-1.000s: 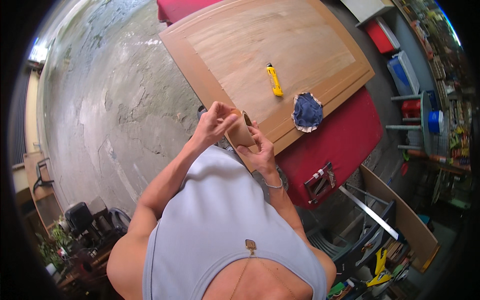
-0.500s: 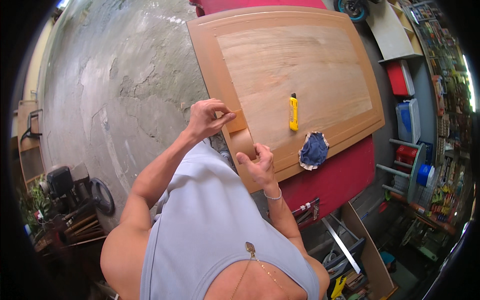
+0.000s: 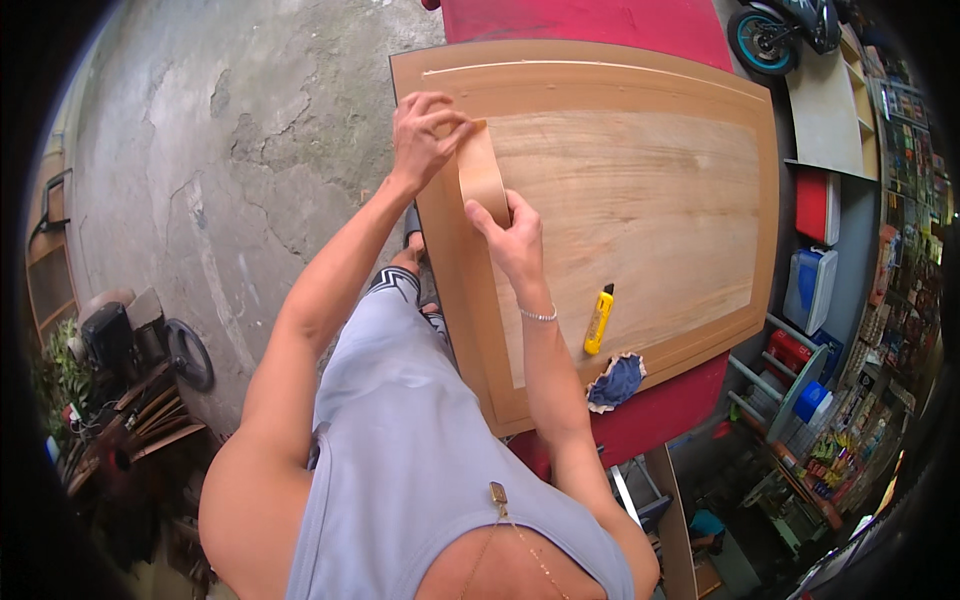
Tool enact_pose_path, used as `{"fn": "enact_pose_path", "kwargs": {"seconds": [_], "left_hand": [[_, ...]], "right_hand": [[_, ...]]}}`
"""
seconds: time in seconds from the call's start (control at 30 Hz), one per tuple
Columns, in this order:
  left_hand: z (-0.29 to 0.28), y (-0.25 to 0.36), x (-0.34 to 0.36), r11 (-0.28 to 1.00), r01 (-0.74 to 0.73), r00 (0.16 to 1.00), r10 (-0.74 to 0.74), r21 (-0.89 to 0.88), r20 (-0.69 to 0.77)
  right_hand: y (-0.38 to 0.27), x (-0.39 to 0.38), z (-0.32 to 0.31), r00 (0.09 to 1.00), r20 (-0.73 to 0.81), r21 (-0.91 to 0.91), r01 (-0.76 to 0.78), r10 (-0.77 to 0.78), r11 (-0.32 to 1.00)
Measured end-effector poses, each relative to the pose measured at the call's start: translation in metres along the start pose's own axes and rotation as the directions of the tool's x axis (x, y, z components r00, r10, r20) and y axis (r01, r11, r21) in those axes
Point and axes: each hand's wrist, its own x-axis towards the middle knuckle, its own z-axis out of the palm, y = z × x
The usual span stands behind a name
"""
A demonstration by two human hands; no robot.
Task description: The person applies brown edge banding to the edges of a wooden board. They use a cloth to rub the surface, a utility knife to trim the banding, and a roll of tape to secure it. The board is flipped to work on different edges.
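Note:
A flexible tan strip (image 3: 484, 178), like sandpaper or thin veneer, arches between my two hands above the left border of a framed wooden panel (image 3: 640, 200). Its far end is pinched by my left hand (image 3: 424, 138), thumb against fingers. My right hand (image 3: 518, 242) grips the near end between thumb and fingers. The panel has a brown frame around a paler wood centre. On its near right part lies a yellow utility knife (image 3: 599, 320), dark tip pointing away. A crumpled blue cloth (image 3: 616, 382) with a pale edge rests beside it, at the panel's near border.
Red cloth (image 3: 590, 22) covers the support under the panel. Rough concrete floor (image 3: 270, 120) spreads to the left. A motorcycle wheel (image 3: 765, 42) stands at the far right, with coolers (image 3: 810, 275) and a stool (image 3: 790, 370) nearer. Dark machinery (image 3: 110, 340) is at the left.
Both hands have moved farther along the panel's left border with the strip, which now arches upward. The knife and cloth appear lower because the view has shifted.

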Motion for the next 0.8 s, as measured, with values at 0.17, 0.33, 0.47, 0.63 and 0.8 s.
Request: {"fn": "enact_pose_path", "kwargs": {"seconds": [0.17,0.33,0.47,0.63,0.8], "left_hand": [[0.034,-0.034,0.024,0.983,-0.071,0.997,0.076,0.169,-0.027],[0.044,-0.030,0.026,0.954,0.093,0.990,-0.057,0.286,-0.132],[0.040,-0.034,0.033,0.969,0.112,0.991,-0.094,0.218,-0.093],[0.039,-0.043,0.039,0.989,-0.004,1.000,0.000,0.147,0.030],[0.039,-0.042,0.047,0.992,0.042,0.997,-0.048,0.116,0.057]], "right_hand": [[-0.001,0.053,0.004,0.998,0.058,0.173,-0.041,0.031,0.984],[-0.012,0.076,-0.003,0.988,0.096,0.151,-0.134,0.120,0.979],[-0.017,0.079,-0.001,0.986,0.075,0.174,-0.158,0.146,0.972],[-0.017,0.078,-0.001,0.986,0.085,0.211,-0.156,0.141,0.965],[-0.020,0.074,-0.002,0.986,0.064,0.162,-0.164,0.155,0.973]]}}
